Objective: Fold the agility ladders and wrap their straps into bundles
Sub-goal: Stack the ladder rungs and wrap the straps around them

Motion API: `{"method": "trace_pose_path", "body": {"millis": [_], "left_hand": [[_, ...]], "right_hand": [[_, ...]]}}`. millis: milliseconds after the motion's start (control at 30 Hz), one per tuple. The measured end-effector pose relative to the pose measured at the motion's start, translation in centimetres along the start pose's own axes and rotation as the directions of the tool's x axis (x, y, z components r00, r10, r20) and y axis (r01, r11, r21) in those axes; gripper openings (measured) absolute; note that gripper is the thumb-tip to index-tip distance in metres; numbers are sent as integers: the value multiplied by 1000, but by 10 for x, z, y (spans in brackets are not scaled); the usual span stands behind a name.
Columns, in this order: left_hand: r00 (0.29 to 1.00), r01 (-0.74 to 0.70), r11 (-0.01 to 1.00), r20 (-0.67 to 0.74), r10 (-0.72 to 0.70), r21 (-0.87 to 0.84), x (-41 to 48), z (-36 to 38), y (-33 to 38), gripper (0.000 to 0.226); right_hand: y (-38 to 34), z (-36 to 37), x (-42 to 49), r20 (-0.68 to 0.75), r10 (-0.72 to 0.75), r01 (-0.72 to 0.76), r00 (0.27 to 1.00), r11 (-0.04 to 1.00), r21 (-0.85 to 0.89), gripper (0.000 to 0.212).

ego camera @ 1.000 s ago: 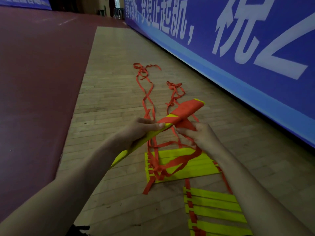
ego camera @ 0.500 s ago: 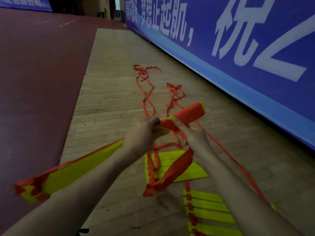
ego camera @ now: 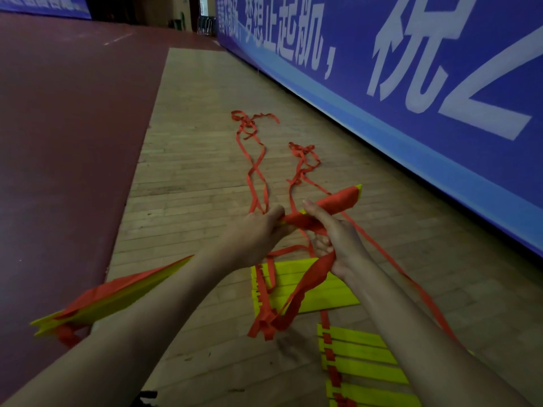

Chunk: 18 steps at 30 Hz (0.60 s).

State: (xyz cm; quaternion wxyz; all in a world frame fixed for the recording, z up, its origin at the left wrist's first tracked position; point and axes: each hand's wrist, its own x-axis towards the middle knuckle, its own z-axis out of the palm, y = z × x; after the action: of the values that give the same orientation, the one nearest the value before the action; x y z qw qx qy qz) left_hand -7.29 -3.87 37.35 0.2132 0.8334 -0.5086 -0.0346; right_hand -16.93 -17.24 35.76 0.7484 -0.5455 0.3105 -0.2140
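I hold a folded bundle of yellow ladder rungs (ego camera: 114, 295) at a slant, its far end wrapped in red strap (ego camera: 340, 199). My left hand (ego camera: 258, 233) grips the bundle near its middle. My right hand (ego camera: 332, 236) grips a wide loop of red strap (ego camera: 305, 280) that hangs down from the bundle, its thumb pointing up along the wrap. A second folded stack of yellow rungs (ego camera: 320, 292) lies on the floor below my hands. Another ladder section (ego camera: 361, 362) lies unfolded at the lower right.
Two long red straps (ego camera: 255, 160) trail away over the wooden floor and end in tangles. A blue banner wall (ego camera: 411, 98) with white characters runs along the right. A dark red floor surface (ego camera: 58, 142) borders the wood on the left.
The bundle has swung, so its near end now juts out to the lower left under my left forearm. My right hand has slid down the strap loop and holds it lower.
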Motion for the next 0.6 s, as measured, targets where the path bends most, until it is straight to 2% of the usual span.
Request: {"method": "trace_pose_path", "body": {"millis": [100,233,333,367,500,600], "left_hand": [[967,186,906,236,-100,-380,1,-9,0,41],[888,366,768,443,-121,-526,-1,-17,-5,56],[857,471,602,495,-141,-644,0,-19,-8,56],[852,488,567,505,-142,-664,0,-20,-9,52],[850,510,496,498,-169,-703,1,-19,-11,38],[845,533,468,472,-252,-705,5,-15,-13,34]], "right_hand": [[0,0,1,23,3,-3,1000,1000,-1,47],[1,-2,3,72,3,-1,997,1000,-30,41],[-3,-4,5,124,-10,17,992,998,-56,57],[-4,-6,6,161,-22,36,987,996,-84,56],[-7,-20,7,347,-35,127,937,960,-248,43],[-4,-25,6,354,-28,141,935,945,-297,23]]}}
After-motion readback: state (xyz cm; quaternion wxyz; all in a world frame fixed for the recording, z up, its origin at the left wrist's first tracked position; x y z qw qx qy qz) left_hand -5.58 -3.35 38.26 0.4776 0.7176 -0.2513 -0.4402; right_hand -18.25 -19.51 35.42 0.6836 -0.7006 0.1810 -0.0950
